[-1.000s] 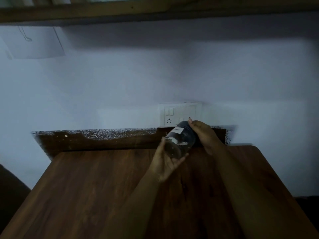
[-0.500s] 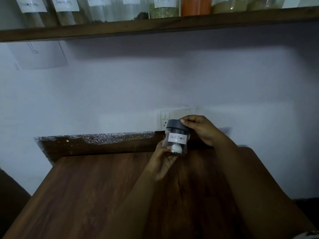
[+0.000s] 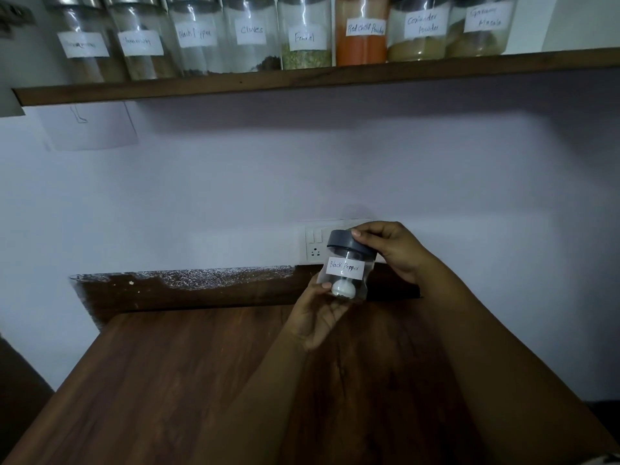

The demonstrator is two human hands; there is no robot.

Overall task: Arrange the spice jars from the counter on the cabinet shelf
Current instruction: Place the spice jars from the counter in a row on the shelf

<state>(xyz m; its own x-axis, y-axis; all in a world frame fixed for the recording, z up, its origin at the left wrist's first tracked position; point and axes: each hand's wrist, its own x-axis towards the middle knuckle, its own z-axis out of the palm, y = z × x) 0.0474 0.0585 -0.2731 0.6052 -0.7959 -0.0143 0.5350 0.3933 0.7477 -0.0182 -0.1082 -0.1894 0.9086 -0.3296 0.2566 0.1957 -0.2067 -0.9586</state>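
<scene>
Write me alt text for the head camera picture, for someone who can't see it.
Two hands hold a small clear jar labelled Black Pepper upright above a wooden counter: the left hand grips its base, the right hand its dark lid. Above, a wooden shelf carries a row of labelled spice jars against a pale wall.

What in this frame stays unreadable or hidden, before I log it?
- Shelf jars, head view: lids and tops cut off by the upper edge.
- Two leftmost jar labels: handwriting too blurred to read.
- Black Pepper jar: its base is hidden by the left hand; the right hand covers part of the lid.
- Socket plate: right part hidden behind the jar.
</scene>
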